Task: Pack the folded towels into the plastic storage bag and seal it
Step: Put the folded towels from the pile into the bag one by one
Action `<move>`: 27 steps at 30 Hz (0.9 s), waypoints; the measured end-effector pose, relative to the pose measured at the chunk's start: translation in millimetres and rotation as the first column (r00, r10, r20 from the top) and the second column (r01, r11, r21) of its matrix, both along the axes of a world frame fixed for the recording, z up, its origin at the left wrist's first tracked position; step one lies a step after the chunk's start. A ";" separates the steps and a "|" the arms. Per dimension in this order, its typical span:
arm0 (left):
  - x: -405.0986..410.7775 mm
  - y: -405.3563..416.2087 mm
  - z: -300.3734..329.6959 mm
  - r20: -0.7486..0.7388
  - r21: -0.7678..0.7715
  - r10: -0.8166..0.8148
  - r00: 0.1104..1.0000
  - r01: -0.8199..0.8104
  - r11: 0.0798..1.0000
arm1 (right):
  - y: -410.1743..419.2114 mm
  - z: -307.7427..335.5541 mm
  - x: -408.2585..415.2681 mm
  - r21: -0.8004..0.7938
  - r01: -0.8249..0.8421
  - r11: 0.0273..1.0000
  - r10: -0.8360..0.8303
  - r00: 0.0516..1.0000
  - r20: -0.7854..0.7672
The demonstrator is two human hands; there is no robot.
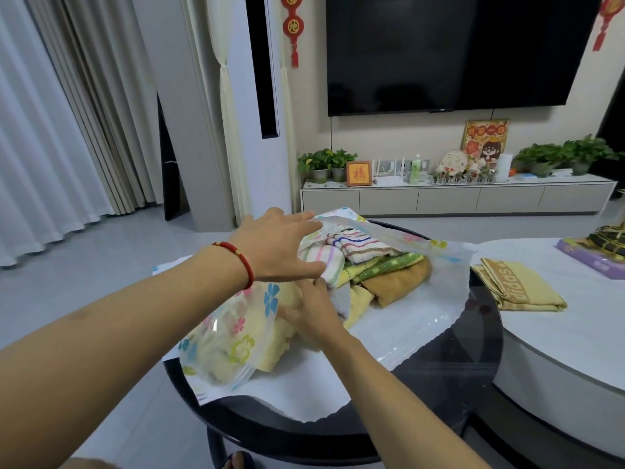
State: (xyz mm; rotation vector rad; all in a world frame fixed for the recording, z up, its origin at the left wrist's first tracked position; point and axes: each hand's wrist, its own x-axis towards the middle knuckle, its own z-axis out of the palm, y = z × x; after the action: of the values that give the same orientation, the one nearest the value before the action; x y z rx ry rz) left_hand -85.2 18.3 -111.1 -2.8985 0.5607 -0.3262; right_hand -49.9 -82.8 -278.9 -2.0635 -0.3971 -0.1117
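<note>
A clear plastic storage bag [233, 336] printed with coloured flowers lies across the round black table [449, 377]. A stack of folded towels [378, 262], striped, green-checked and brown, sits at the bag's mouth, partly under its upper sheet. My left hand [280, 245], with a red bracelet on the wrist, reaches over the stack with straight, spread fingers at the edge of that upper sheet. My right hand [311, 313] lies lower, pressed against the near side of the towels, its fingertips hidden under my left thumb. One more folded yellow towel [517, 286] lies apart on the white table.
The white table [558, 336] adjoins the black one on the right and carries a purple box [592, 258] at its far end. A TV cabinet [456, 194] with plants stands against the far wall. Grey floor and curtains are to the left.
</note>
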 end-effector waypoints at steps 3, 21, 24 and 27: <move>0.3 -11.1 -6.7 0.084 0.062 0.040 0.996 -0.045 0.997 | -39.0 -3.4 -12.2 -0.011 0.034 0.999 -0.033 0.995 0.092; 74.8 -185.8 -63.1 -0.049 0.195 -0.104 0.993 0.111 0.974 | -406.5 -78.3 67.5 -0.225 0.821 0.524 -0.845 0.535 -0.014; 85.9 -197.4 -73.9 -0.062 0.176 -0.096 0.993 0.106 0.979 | -423.3 -98.7 99.2 -0.232 0.852 0.468 -0.881 0.471 -0.049; 92.1 -195.6 -75.2 -0.101 0.118 -0.088 0.991 0.100 0.988 | -435.9 -109.0 127.1 -0.343 0.837 0.426 -0.903 0.418 -0.102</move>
State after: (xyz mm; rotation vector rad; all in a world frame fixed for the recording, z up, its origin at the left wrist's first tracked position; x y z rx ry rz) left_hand 6.9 -177.3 -186.4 -2.7858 0.7085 -0.1589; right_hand 77.2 -518.7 -388.0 -2.2759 0.9775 -0.4265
